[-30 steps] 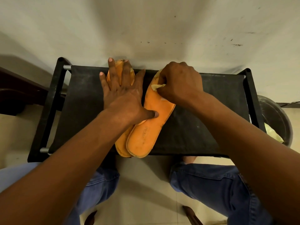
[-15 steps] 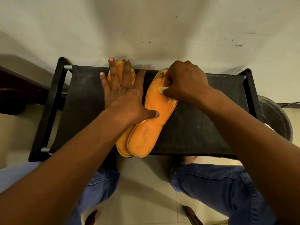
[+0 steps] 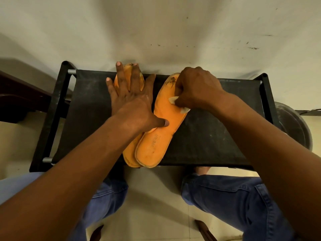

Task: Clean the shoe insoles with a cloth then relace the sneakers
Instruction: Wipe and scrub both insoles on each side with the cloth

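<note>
Pinning: flat left hand (image 3: 132,101) holds orange foam insoles (image 3: 156,136) on black fabric stool (image 3: 208,136).
Wiping: right hand (image 3: 196,89) grips pale cloth (image 3: 173,99), 12 o'clock.
Risk: overhanging heels, 6 o'clock, could slip off under hard rubbing.

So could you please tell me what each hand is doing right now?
Left hand: open, flat on the insoles.
Right hand: holding the cloth.

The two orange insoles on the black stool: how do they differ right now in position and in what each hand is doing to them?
The right insole lies on top, its heel overlapping the left insole, which sits underneath and mostly hidden. The left hand presses flat, fingers spread, on the left insole, thumb on the right one; the right hand holds a pale cloth against the right insole. Dark grime shows at the right insole's toe. Both are orange and rest on the stool.
</note>
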Demonstrator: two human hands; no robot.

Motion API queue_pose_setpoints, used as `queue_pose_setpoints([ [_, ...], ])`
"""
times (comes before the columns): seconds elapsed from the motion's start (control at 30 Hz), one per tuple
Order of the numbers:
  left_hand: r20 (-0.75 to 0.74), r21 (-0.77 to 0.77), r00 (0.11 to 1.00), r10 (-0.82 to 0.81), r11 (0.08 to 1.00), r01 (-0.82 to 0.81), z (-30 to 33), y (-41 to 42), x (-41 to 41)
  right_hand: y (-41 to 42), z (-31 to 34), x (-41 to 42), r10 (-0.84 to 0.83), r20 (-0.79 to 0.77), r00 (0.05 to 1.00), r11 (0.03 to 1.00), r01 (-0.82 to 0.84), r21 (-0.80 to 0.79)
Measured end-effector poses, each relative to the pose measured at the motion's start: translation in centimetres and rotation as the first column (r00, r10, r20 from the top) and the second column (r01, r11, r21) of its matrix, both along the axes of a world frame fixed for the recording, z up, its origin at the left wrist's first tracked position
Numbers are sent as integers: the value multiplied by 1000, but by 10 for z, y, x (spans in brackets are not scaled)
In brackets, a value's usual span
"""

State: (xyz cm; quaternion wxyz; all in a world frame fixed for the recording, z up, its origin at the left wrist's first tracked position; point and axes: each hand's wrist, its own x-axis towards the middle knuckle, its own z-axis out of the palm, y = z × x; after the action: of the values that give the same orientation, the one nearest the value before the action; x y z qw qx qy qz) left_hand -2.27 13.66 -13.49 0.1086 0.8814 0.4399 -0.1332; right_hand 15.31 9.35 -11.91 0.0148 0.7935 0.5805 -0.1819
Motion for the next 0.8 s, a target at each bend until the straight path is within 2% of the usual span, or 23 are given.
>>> queue_pose_setpoints([
  [0.1,9,-25,1000,-1,1000,1,0,1,-1,-1,9,-7,57,-170,984,968,-96,-230],
  [0.17,12,-33,1000,0,999,0,0,1,0,-5,12,-10,80,-168,983,946,-128,-297],
  [0.23,14,-32,1000,1,999,0,-1,1,0,-7,12,-7,84,-59,995,971,-95,-221],
  [0.33,19,-18,1000,-1,1000,2,0,0,0,-9,11,1,-9,137,991,1000,10,-3],
  [0.43,19,-13,1000,-5,1000,5,0,-1,0,-7,9,3,-48,145,988,998,41,49],
  [0.5,18,-23,1000,-2,1000,3,0,-1,1,-5,11,0,-20,41,999,997,23,-67],
  [0.57,24,-50,1000,5,999,-4,0,-1,2,-6,14,-7,6,-80,997,967,-27,-255],
  [0.63,31,-67,999,10,998,-8,-1,0,2,-9,14,-12,29,-70,997,947,-49,-316],
  [0.7,32,-69,999,13,998,-11,-2,0,2,-12,15,-11,9,27,1000,975,-3,-220],
  [0.8,31,-60,999,10,998,-8,-2,-1,2,-12,17,-2,-110,143,984,994,113,-13],
])
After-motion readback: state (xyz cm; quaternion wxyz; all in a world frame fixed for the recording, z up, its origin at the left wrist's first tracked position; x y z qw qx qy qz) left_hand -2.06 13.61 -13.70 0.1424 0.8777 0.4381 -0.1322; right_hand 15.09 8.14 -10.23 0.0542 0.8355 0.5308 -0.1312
